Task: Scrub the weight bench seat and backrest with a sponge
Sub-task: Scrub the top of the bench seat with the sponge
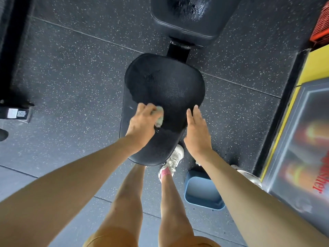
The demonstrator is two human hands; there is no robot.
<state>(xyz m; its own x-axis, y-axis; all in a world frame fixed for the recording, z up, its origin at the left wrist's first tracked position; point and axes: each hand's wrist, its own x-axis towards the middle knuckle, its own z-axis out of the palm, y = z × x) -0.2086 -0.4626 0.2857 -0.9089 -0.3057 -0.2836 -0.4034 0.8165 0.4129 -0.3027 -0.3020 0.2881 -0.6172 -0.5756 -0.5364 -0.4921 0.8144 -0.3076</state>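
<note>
So the left hand (142,122) has its fingers curled over a small pale-green sponge (159,113) and is pressing it down on the black padded bench seat (169,86), about halfway along and toward the seat's left side. The right hand (195,129) holds nothing. Its fingers are straight and together, lying flat along the seat's right edge, and it looks like it's just steadying things.

The part that matters is that the seat's long axis runs straight away from the person, from the rounded near end by their knees up to the wider far end. Most of the padding lies ahead and to the right of the sponge, and the far half has a wet shine. The near end behind the sponge looks duller, so it probably needs a pass too. Strokes along that axis seem like the easy option, and the left hand is the one placed for them.

Past the seat, across a metal bracket, sits the black padded backrest (194,24), glistening wet. It's well away from both hands. A blue plastic tub (203,193) sits on the speckled rubber floor (71,77) under the right forearm.
</note>
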